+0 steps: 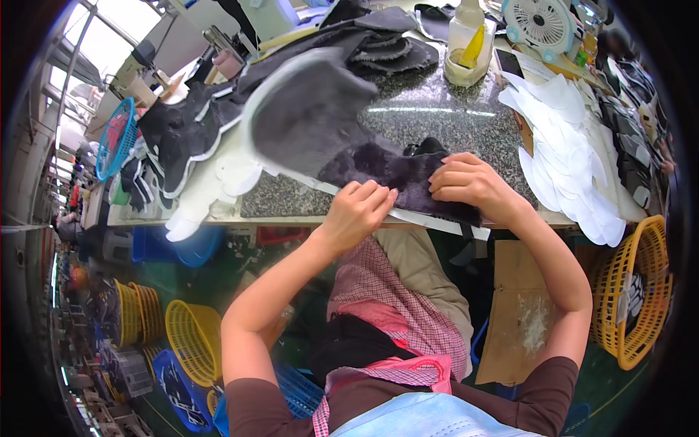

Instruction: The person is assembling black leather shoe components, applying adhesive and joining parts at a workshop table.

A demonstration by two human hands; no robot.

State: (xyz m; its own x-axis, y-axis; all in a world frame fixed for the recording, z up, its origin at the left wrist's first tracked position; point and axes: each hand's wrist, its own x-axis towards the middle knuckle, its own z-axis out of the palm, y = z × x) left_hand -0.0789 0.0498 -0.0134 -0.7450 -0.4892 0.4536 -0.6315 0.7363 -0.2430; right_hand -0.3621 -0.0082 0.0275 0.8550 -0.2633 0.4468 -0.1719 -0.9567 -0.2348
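A dark furry cut piece [378,167] with a pale edge strip lies across the near edge of the stone slab. Its large grey part [306,109] rises to the left, smeared by motion. With fingers pinched together, my left hand [360,211] grips the piece at its near edge, by the white strip [437,222]. On the right, my right hand [470,186] has its fingers curled over the furry end. A small black object behind the piece, near my right fingertips, is too unclear to name.
The speckled stone slab [429,109] carries a clear bottle [467,54] with a yellow tool. White cut pieces [561,146] overlap on the right; dark pieces [393,51] are stacked at the back. A small fan [540,25] stands behind. Yellow baskets [633,298] flank the table below.
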